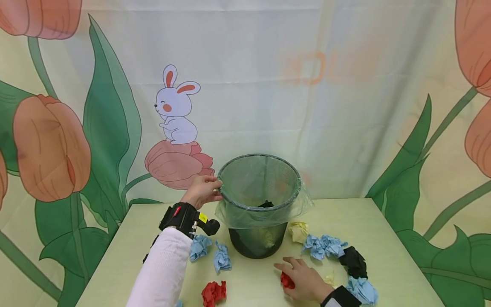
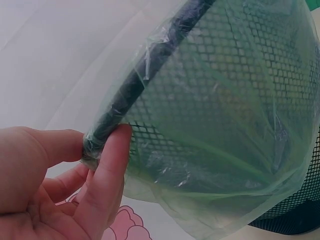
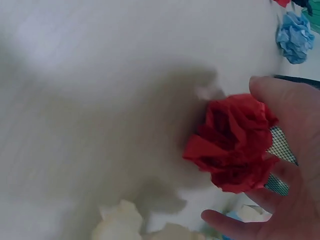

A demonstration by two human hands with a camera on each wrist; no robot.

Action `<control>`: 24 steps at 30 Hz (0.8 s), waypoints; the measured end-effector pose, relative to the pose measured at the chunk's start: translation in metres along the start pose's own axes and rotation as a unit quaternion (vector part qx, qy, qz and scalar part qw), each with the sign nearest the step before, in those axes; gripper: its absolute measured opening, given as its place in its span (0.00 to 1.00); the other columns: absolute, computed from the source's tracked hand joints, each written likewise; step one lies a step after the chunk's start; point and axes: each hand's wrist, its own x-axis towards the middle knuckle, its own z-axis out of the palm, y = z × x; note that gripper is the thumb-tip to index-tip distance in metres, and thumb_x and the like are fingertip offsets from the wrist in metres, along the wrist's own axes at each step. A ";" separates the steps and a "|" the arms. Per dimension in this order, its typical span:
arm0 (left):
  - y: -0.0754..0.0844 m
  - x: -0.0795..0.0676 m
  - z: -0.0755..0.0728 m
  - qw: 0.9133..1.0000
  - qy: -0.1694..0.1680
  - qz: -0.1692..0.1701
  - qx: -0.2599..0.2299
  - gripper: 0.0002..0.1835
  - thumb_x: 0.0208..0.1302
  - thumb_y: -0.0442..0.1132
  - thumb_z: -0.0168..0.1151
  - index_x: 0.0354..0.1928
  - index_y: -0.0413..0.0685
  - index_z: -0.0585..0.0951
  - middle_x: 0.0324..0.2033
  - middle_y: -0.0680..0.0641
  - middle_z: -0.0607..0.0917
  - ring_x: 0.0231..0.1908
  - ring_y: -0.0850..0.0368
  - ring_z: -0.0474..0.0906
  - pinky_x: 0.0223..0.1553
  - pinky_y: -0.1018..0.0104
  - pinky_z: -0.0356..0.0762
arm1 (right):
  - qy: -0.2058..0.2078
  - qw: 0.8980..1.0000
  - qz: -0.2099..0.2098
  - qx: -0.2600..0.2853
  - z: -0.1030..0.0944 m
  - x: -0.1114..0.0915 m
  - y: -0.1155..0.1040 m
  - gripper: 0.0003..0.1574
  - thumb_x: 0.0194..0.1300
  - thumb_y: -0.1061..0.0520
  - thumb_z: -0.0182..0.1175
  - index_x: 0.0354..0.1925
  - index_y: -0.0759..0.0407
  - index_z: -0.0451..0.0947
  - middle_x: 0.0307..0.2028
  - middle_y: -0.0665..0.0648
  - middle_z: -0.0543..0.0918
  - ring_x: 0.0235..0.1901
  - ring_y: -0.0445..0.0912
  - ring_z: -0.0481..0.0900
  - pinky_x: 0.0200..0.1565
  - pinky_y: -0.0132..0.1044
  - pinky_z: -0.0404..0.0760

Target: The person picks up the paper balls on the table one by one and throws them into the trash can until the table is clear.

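My left hand (image 1: 202, 192) pinches the left rim of a dark mesh wastebasket (image 1: 258, 247), as the left wrist view shows with thumb and fingers on either side. A thin green plastic bag (image 2: 220, 150) lines the wastebasket and folds down over its rim. Inside, something black (image 1: 266, 204) shows through the opening. At the front right, my right hand (image 1: 304, 281) holds a crumpled red paper ball (image 3: 232, 145) between thumb and fingers, low over the table. Part of that ball is hidden by the hand in the head view.
Blue paper balls (image 1: 222, 258) and another red one (image 1: 214, 293) lie left of the wastebasket on the pale table (image 1: 153, 221). To its right are a yellow ball (image 1: 298, 232), more blue ones (image 1: 324, 247) and a black one (image 1: 353, 262). A printed curtain (image 1: 249, 85) hangs behind.
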 end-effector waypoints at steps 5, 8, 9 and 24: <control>-0.001 0.001 0.000 1.000 0.001 0.003 -0.002 0.24 0.68 0.37 0.51 0.62 0.35 0.62 0.44 0.41 0.70 0.32 0.55 0.75 0.34 0.69 0.82 | -0.038 0.999 0.024 0.019 0.009 0.000 0.000 0.38 0.56 0.45 0.62 0.64 0.41 0.63 0.61 0.61 0.65 0.54 0.60 0.67 0.30 0.42 0.76; -0.001 0.001 0.000 1.000 0.000 0.004 -0.003 0.24 0.68 0.37 0.51 0.63 0.35 0.61 0.44 0.41 0.70 0.32 0.55 0.75 0.34 0.69 0.82 | -0.042 0.998 0.033 0.026 0.012 0.000 0.000 0.36 0.56 0.46 0.62 0.63 0.41 0.64 0.58 0.61 0.67 0.49 0.58 0.69 0.26 0.37 0.71; -0.002 0.001 0.000 1.000 0.000 0.004 -0.003 0.25 0.68 0.37 0.51 0.63 0.35 0.61 0.44 0.41 0.70 0.32 0.55 0.75 0.34 0.69 0.82 | -0.042 0.998 0.033 0.026 0.013 0.000 -0.001 0.35 0.56 0.46 0.62 0.62 0.41 0.65 0.57 0.60 0.67 0.47 0.57 0.70 0.26 0.37 0.70; -0.002 0.002 0.000 1.000 0.003 0.003 0.002 0.25 0.68 0.37 0.51 0.63 0.36 0.62 0.46 0.41 0.70 0.33 0.54 0.75 0.36 0.68 0.82 | 0.046 0.996 -0.027 -0.071 0.029 0.004 -0.013 0.16 0.60 0.56 0.61 0.47 0.50 0.72 0.34 0.55 0.66 0.27 0.47 0.58 0.22 0.32 0.60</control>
